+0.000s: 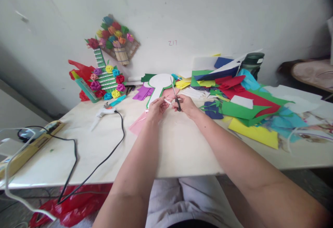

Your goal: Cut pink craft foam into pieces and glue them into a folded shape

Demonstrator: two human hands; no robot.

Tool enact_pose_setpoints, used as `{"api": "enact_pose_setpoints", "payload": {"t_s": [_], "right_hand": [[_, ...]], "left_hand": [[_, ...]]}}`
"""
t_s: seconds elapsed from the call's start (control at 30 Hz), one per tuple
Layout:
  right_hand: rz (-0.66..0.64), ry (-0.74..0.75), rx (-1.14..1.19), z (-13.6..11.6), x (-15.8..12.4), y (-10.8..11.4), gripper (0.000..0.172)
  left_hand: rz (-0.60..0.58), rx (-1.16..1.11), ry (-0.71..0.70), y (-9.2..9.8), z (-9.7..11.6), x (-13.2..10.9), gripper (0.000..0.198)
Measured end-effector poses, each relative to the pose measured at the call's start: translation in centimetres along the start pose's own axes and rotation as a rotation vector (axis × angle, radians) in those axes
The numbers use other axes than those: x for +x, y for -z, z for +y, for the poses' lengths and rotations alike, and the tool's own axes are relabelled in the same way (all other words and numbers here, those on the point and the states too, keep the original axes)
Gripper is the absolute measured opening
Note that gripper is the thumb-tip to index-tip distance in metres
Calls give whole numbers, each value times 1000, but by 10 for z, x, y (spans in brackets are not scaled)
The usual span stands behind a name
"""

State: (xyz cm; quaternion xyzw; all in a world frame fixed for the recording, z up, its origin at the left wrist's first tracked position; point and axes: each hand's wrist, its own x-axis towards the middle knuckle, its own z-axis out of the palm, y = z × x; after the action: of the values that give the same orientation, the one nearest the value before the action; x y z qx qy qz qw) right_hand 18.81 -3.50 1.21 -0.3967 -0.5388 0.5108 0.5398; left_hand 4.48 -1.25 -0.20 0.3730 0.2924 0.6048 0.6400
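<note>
And there it was, right at the middle of the table (179, 144) — the left hand (158, 107) had its fingertips together, pinched on a small white strip (167, 101), while the right hand (186, 103) had its fingers clamped round the black handles of the scissors (178, 104). The blades pointed away from the person, rising in front of a white-and-green cutout (160, 81); whether they were parted or closed, I couldn't fairly say from where I stood.

A delicate moment! Good work here, to my mind, called for a taut strip, a bite deep between the blades rather than at the tips, and left fingertips kept well back from the cutting line. Turning the paper, not the wrist, seemed the steadier way — the hands were so close together.

The strip itself looked narrow, pale and slight, held just above the table between the two hands, its far end too blurred to read. Pink paper (136, 126) lay near the left wrist, and a white glue gun (104, 113) rested farther left, well apart from the fingers.
</note>
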Motion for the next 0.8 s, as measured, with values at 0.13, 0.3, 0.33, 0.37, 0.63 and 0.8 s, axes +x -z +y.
{"api": "enact_pose_setpoints", "payload": {"t_s": [0.13,0.3,0.33,0.37,0.63,0.8], "right_hand": [[-38,-19,26,0,0,3,32],[-136,-62,-20,5,2,9,28],[-140,-68,-36,5,2,10,27],[-145,-71,-52,5,2,11,26],[-293,-61,-194,-4,-3,21,29],[-378,-95,-329,-7,-6,21,35]], "left_hand": [[-57,27,-9,2,-1,0,19],[-27,39,-38,4,-1,1,19],[-11,33,-46,4,-1,1,19],[9,25,-55,3,0,1,18],[129,-4,-142,4,6,-1,18],[162,-12,-143,7,5,0,15]]}}
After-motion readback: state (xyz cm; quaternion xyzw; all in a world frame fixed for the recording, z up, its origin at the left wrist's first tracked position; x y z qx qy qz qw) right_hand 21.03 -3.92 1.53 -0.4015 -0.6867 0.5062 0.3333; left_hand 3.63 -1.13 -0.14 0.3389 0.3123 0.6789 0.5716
